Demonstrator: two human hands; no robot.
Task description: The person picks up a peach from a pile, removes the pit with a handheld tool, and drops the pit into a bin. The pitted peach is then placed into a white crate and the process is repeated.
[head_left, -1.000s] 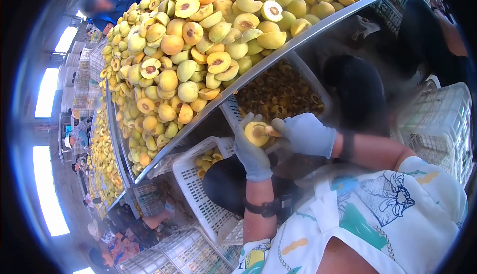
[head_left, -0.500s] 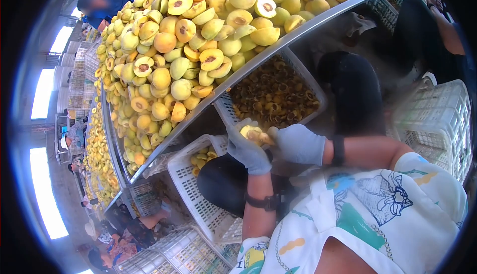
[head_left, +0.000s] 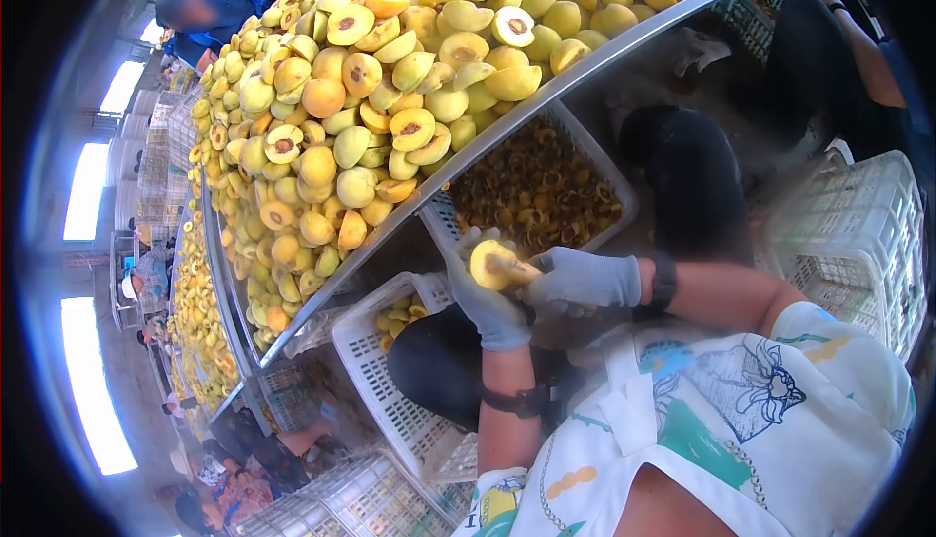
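Observation:
My left hand [head_left: 485,305], in a pale grey glove, holds a halved yellow fruit [head_left: 485,266] with its cut side facing up. My right hand [head_left: 583,279], gloved too, is closed around a small tool [head_left: 517,268] whose tip is at the fruit; its exact shape is blurred. Just beyond my hands, a white crate [head_left: 624,196] holds many brown and orange scraps. Beside my left forearm, another white crate [head_left: 363,342] contains yellow fruit pieces. The large heap of halved fruit [head_left: 331,98] lies on the metal-edged table [head_left: 575,66].
Stacked white crates [head_left: 848,235] stand at the right, and more crates [head_left: 361,493] at the bottom left. A person in blue [head_left: 210,11] is across the table. Another person's arm [head_left: 868,55] shows at the upper right. Several people are at the lower left.
My right hand has shifted slightly and its fingers now show around the tool. The halved fruit has turned a little in my left hand. The view has moved slightly.

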